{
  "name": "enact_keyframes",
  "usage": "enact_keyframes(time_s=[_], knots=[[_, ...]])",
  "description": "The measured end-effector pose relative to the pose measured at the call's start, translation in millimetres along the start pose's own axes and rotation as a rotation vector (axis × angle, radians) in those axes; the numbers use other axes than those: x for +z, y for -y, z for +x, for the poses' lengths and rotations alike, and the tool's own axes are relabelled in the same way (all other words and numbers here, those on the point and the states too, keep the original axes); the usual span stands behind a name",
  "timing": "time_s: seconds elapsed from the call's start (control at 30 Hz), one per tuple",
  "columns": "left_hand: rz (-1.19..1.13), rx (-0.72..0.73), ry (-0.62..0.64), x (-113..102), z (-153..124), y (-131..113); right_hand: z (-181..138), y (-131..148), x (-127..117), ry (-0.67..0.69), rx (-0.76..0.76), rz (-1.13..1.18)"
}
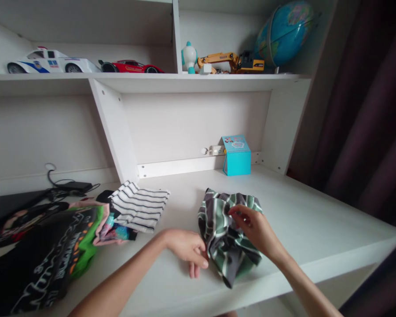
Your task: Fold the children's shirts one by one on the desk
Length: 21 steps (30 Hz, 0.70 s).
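A crumpled green, dark grey and white striped garment lies bunched on the white desk; its kind is unclear from the folds. My right hand reaches over its upper right part, thumb and fingers pinching the fabric. Beside the garment's lower left edge is my left hand, its fingers loosely bent and apart, pointing down, with the fingertips close to the cloth. The garment's front corner hangs near the desk's front edge and looks slightly blurred.
A white cloth with black stripes lies to the left, beside a pile of dark clothes. Behind stand a turquoise desk calendar and a power socket. Toy cars, a toy excavator and a globe sit on the shelf.
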<state>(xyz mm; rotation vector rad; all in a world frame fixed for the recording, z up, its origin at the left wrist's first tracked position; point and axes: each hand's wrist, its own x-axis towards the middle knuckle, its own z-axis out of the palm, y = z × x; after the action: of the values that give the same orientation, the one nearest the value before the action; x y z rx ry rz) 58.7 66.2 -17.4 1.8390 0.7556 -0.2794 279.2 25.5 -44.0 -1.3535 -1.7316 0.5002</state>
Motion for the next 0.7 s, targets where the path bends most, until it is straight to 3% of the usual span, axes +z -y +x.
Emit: enact_keyframes(time_s=[0.03, 0.13, 0.2, 0.27, 0.4, 0.57, 0.7], knots=[[0.137, 0.048, -0.111, -3, -8, -7, 3, 5, -4, 0.013, -0.033, 0.026], [0.361, 0.26, -0.611, -16, -19, -28, 1, 20, -11, 0.145, -0.116, 0.134], [0.42, 0.365, -0.75, -24, -14, -35, -7, 27, -9, 0.273, -0.143, 0.119], [0.488, 0.372, -0.677, -29, -3, -34, -16, 29, -5, 0.401, -0.172, 0.05], [0.571, 0.15, -0.398, -33, 15, -13, -37, 19, 3, 0.472, -0.142, -0.081], [0.467, 0.082, -0.382, -35, 7, 12, -55, 13, 1, 0.489, -0.055, -0.157], [0.446, 0.041, -0.379, -26, -13, 10, -48, 17, 6, 0.403, -0.026, -0.17]])
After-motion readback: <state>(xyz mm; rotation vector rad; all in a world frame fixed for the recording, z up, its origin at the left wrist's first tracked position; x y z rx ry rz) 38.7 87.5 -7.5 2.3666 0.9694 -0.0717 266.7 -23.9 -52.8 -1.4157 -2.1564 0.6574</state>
